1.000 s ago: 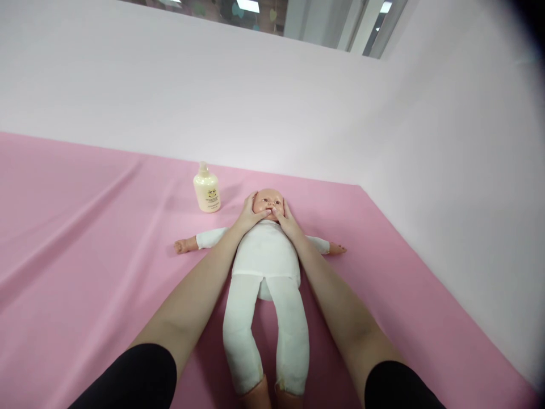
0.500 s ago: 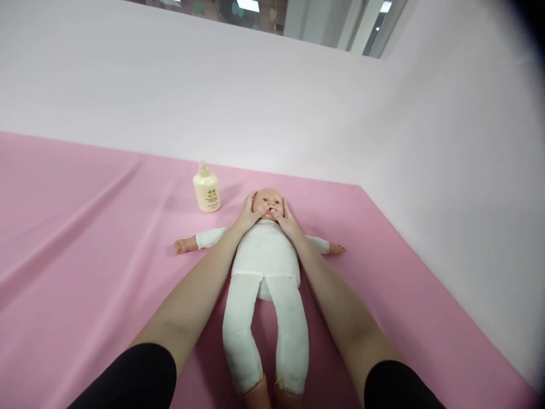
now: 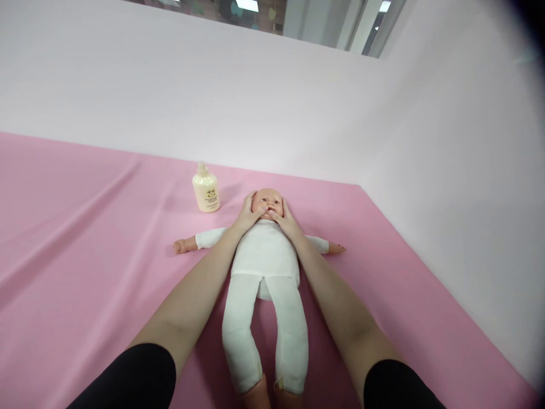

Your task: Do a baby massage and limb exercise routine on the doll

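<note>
- Pink cloth [image 3: 85, 238] covers the surface where our doll [image 3: 266, 261] lies on its back, arms spread.
- Our left hand [image 3: 247, 216] cups the doll's cheek, fingers loosely curved, thumb at its mouth.
- Our right hand [image 3: 287, 221] mirrors it on the other cheek.
- We see a cream bottle [image 3: 206, 190] upright just beside the head.

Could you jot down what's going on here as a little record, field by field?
Left hand: left hand cups one side of the doll's head, thumb at its mouth
Right hand: right hand cups the other side, thumb at its mouth
Doll: baby doll in white, on its back, arms spread
Bottle: cream bottle upright beside the doll's head, untouched
Surface: pink sheet
Backdrop: white wall
</note>
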A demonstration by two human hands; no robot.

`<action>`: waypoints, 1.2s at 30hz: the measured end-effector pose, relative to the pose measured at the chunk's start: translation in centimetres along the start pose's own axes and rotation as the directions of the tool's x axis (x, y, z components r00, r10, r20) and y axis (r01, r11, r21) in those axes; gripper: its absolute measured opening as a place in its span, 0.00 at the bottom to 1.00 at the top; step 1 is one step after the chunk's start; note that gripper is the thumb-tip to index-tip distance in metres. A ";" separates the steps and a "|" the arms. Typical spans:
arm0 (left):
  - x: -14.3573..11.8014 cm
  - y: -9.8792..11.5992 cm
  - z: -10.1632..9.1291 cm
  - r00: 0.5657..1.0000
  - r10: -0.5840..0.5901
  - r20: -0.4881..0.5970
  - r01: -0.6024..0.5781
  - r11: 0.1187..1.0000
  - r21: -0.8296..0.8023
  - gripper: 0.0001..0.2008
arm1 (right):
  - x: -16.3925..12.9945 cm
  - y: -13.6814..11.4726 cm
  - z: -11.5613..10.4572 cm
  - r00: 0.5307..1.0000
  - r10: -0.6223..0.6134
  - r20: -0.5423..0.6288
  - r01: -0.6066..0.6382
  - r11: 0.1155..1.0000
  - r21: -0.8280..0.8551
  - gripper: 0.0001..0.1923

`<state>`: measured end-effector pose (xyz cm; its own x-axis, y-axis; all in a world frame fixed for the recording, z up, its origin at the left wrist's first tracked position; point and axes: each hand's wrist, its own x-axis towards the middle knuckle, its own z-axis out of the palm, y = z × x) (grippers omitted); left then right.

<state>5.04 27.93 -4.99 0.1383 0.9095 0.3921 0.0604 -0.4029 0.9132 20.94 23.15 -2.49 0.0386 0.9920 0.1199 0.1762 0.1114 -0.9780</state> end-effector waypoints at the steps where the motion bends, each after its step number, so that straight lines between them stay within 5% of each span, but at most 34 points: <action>1: 0.0 0.0 0.0 1.000 0.002 -0.004 -0.002 1.000 0.001 0.38 | 0.1 0.2 -0.1 1.000 0.003 -0.002 -0.003 1.000 -0.010 0.51; 9: 0.6 -0.3 -0.4 0.998 -0.059 0.016 0.060 0.997 -0.057 0.31 | 1.0 1.1 0.2 0.999 0.000 -0.046 0.005 0.994 0.108 0.34; 17: 2.5 -2.6 0.5 0.981 -0.128 -0.144 0.094 0.970 -0.222 0.19 | 1.0 1.1 0.5 0.995 0.008 -0.097 0.018 0.966 0.260 0.27; 23: 2.5 -2.1 0.6 0.967 -0.195 -0.163 0.121 0.917 -0.380 0.13 | 1.0 0.9 0.4 0.993 0.004 -0.116 0.034 0.945 0.325 0.21; 36: 1.3 -0.1 0.5 0.967 -0.240 -0.082 0.200 0.921 -0.335 0.23 | 0.8 0.4 0.9 0.992 0.057 -0.112 -0.012 0.929 0.369 0.26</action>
<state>5.70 29.10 -4.59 0.0386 0.9848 0.1692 -0.2476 -0.1546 0.9564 20.19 24.01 -2.91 0.1583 0.9840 0.0820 -0.1995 0.1132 -0.9733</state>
